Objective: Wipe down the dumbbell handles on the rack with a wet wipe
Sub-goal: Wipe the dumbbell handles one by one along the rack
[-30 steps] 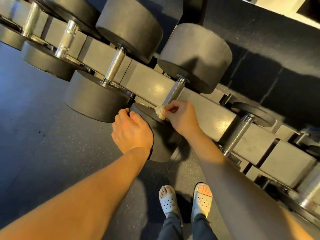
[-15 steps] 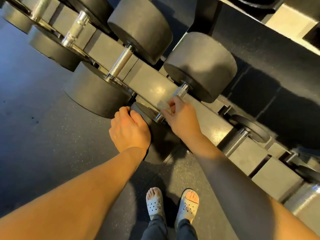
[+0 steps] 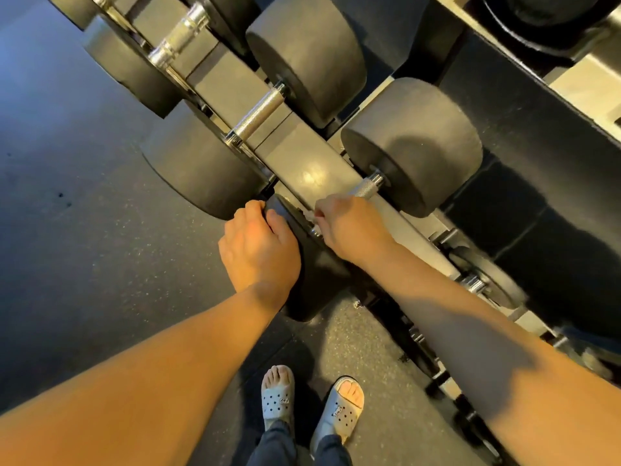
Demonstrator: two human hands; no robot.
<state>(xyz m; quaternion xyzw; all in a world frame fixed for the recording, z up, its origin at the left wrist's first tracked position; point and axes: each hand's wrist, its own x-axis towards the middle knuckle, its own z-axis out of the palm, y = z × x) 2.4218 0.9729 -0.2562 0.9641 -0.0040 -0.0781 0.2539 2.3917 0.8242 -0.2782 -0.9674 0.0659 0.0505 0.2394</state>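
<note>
The right hand [image 3: 353,227] curls its fingers round the knurled handle [image 3: 364,189] of a dumbbell [image 3: 413,146] on the rack [image 3: 312,163], the wet wipe hidden beneath. The left hand [image 3: 258,250] hooks its fingers over that dumbbell's near head [image 3: 316,297].

Knurled chrome dumbbell handle [image 3: 365,188] lies slanted across the grey metal rack rail [image 3: 312,169], joining a dark grey round far head [image 3: 413,146] and near head [image 3: 312,280]. The right hand [image 3: 349,227] grips its lower part.
</note>
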